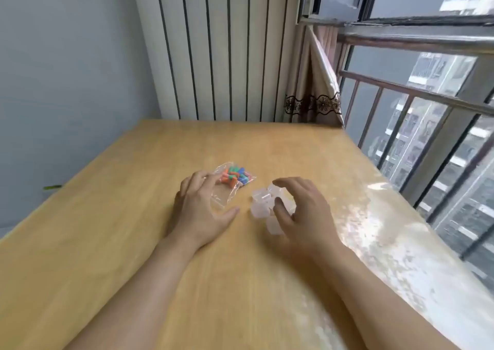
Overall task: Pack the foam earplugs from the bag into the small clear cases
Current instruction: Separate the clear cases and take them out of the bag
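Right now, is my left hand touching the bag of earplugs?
Touching. In the head view, the left hand lies on the near end of the clear bag, fingers overlapping the plastic; the coloured earplugs sit just beyond the fingertips.

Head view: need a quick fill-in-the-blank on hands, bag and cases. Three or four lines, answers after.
1. The left hand rests on the clear ____ holding the coloured earplugs.
2. The right hand curls over the cluster of small clear ____.
3. The earplugs are all inside the bag; none lie in the cases or loose on the ____.
4. The window railing runs along the person's ____ side.

Answers: bag; cases; table; right
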A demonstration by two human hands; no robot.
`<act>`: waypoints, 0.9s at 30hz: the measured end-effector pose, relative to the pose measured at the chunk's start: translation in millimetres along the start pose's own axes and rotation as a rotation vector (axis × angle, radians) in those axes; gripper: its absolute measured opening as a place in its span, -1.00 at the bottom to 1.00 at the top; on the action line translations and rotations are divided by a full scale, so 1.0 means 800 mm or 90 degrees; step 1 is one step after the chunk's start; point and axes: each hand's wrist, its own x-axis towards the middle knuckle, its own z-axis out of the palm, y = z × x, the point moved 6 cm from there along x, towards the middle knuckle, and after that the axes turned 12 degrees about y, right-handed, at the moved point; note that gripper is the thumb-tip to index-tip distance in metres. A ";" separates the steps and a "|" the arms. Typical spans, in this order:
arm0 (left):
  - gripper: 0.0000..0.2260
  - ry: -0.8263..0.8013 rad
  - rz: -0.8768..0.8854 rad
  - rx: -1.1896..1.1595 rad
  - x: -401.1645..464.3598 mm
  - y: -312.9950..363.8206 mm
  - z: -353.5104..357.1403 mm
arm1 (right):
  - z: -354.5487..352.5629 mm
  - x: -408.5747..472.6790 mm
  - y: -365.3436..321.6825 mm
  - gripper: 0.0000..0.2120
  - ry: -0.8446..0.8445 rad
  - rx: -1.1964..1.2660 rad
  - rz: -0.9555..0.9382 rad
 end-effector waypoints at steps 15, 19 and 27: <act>-0.91 -0.098 0.080 -0.061 -0.032 0.010 -0.006 | 0.011 -0.017 -0.038 -0.86 -0.025 -0.059 -0.191; -0.86 -0.005 0.062 -0.088 -0.053 0.020 -0.036 | 0.014 -0.023 -0.041 -0.87 -0.097 -0.061 -0.093; -0.80 -0.094 -0.157 -0.422 -0.073 0.068 -0.013 | 0.029 -0.049 -0.036 -0.70 -0.110 0.506 0.503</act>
